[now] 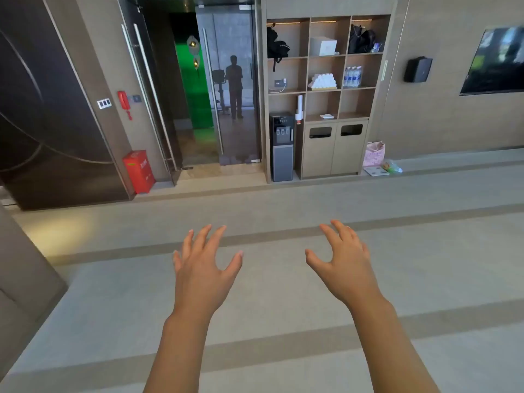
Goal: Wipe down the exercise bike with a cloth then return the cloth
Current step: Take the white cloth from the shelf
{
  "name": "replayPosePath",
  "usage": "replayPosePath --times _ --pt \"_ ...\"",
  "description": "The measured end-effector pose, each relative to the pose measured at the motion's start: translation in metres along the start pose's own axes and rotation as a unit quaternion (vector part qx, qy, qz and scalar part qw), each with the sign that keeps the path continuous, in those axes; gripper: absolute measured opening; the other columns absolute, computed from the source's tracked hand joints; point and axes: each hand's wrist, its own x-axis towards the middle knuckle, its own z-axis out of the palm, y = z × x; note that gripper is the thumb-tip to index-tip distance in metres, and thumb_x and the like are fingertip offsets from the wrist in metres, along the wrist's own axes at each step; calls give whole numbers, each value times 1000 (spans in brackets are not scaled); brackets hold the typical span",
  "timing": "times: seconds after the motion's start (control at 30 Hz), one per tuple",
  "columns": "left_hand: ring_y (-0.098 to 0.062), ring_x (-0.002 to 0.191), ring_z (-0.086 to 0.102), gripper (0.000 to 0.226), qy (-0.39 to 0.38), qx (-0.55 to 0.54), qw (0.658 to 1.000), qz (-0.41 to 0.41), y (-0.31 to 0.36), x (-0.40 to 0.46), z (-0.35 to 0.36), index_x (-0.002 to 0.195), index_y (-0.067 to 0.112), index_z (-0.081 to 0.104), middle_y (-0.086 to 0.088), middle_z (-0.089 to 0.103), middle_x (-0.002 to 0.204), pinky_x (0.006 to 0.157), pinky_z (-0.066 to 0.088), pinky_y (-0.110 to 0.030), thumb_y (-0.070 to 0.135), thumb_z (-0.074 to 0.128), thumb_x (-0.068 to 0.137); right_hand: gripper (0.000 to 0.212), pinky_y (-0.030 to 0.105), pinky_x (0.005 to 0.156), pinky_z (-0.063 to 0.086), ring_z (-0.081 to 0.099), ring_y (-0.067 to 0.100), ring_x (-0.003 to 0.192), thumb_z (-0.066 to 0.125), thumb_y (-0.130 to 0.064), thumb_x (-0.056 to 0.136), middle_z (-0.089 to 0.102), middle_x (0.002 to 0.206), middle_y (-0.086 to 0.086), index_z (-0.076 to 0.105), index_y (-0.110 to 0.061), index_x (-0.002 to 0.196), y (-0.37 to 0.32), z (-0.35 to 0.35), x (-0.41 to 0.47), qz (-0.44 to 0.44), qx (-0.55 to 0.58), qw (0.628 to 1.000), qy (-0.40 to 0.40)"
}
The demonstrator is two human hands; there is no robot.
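my left hand and my right hand are both stretched out in the lower middle of the frame, palms down, fingers spread wide and holding nothing, well apart from each other above the pale floor with its darker stripes. straight ahead, in the upper middle of the frame, stands a wooden shelf unit; its centre compartment holds a stack of rolled white cloths on a small tray (they look like towels, though they are too small to tell for sure). to the right of them is a pack of water bottles, and black bags sit in the top left and top right compartments. a water dispenser stands at the shelf's lower left. left of the shelf, the glass door shows a reflection of a standing person beside an exercise bike. a red box sits on the floor at centre left, and a dark screen hangs at the upper right.
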Motion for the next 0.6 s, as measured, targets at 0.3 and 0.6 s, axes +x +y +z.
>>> replayPosePath --times 0.3,0.6 --pt "-20 161 14 68 -4 -61 998 25 -52 145 35 157 45 38 13 33 168 128 20 -58 62 59 95 74 52 128 22 18 18 159 56 -62 95 25 171 -9 37 -34 161 -39 56 120 -2 -4 1000 1" --pt "-20 159 19 66 -2 -66 997 38 -111 260 39 153 46 45 14 38 164 127 21 -58 57 68 92 72 47 129 19 15 15 159 59 -58 98 23 172 -9 37 -33 162 -95 118 221 4 13 1000 1"
